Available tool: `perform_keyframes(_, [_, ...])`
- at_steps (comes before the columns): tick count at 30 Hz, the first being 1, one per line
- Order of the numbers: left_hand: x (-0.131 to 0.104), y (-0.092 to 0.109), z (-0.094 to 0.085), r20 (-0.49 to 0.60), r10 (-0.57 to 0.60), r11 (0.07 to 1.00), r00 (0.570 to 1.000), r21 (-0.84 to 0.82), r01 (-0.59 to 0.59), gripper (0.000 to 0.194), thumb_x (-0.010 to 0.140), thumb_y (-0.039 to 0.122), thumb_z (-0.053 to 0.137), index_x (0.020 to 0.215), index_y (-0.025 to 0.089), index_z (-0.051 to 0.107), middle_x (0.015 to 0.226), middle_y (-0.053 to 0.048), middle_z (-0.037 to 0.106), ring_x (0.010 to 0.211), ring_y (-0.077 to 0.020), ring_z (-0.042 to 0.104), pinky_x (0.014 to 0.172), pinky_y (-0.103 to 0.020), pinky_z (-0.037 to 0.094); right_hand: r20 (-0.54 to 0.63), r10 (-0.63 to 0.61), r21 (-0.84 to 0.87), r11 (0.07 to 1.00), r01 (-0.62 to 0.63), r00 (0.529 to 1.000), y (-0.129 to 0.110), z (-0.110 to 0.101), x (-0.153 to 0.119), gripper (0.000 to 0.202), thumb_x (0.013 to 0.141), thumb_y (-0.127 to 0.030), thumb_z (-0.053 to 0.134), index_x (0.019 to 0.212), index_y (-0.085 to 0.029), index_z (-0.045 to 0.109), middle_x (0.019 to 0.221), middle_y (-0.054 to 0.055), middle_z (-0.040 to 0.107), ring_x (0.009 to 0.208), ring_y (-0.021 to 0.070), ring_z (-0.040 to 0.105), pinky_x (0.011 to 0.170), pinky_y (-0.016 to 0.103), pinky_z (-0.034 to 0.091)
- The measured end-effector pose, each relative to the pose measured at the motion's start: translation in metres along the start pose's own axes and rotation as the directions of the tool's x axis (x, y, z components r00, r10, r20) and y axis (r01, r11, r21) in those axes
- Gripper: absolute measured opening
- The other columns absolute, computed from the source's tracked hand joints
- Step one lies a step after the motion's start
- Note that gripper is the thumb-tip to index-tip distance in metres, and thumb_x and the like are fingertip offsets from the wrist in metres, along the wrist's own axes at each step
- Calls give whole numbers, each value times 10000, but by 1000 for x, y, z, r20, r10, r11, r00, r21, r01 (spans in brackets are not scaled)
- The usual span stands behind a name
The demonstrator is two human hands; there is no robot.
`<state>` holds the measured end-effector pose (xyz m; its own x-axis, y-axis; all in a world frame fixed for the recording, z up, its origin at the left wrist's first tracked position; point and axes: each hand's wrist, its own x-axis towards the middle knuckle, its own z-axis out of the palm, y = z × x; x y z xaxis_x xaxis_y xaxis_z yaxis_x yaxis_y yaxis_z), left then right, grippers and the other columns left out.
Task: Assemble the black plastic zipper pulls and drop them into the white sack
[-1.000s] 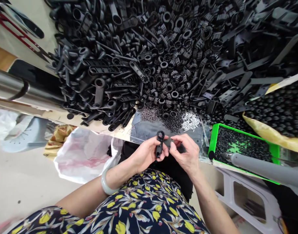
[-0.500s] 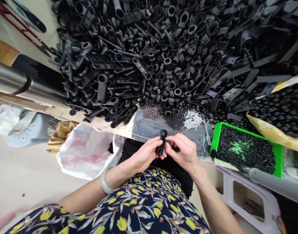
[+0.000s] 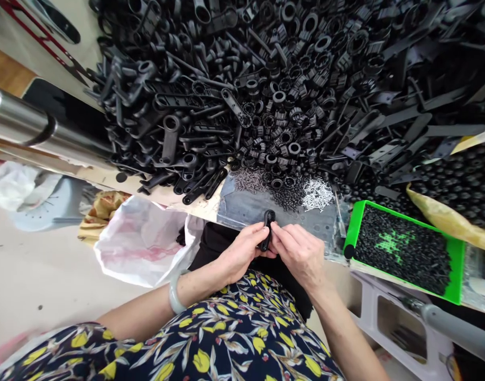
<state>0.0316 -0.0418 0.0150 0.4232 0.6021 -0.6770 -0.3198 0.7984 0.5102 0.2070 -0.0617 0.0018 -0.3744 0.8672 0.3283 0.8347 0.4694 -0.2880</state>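
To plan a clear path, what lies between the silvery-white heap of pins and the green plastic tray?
Head view: a slim, screwdriver-like tool on the grey surface, near small black parts, between heap and tray.

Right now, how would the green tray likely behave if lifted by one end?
The green tray looks stiff, given its straight walls. The loose small black pieces inside probably add weight and may slide if tilted.
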Motion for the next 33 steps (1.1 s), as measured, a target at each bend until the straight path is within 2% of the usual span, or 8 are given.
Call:
perform_keyframes(8, [-3,0,3,-4,17,1000,1000,0,-17,419,823,496,812,1047,156,714,905,-39,635,847,-169,603,766,-319,564,-22,-11,-51,999,10,1000,-4,-1,-1,202,1045,-153,583,1213,-181,692,790,21,721,685,154,582,653,336,380])
perform_keyframes(14, [-2,-3,2,36,25,1000,999,19,-25,359,877,502,745,996,166,702,898,-42,622,845,-166,590,735,-296,557,-1,-55,-73,996,55,999,-3,-5,0,167,1035,-156,616,1183,-148,693,755,21,697,683,157,567,669,354,342])
perform_keyframes(19, [-1,-4,1,32,20,1000,999,18,-20,334,906,462,710,1050,161,690,928,-49,641,839,-161,605,744,-302,555,-8,-71,-49,996,71,997,-1,-7,1,186,1036,-157,617,1207,-149,689,768,19,708,690,152,576,681,347,347])
perform_keyframes(25, [-1,-4,1,39,16,1000,999,21,-17,381,894,487,720,1072,150,703,912,-51,659,796,-149,617,750,-302,533,12,-23,41,999,23,1000,6,-5,-2,195,1048,-161,603,1219,-179,695,840,29,754,707,133,626,678,336,360])
perform_keyframes(33, [-2,-4,1,38,24,1000,999,9,-24,395,887,506,737,1059,152,707,903,-46,649,795,-152,614,758,-313,534,59,-50,-31,998,51,997,8,-8,3,128,1055,-206,606,1112,-185,718,767,8,719,677,134,595,673,338,355])
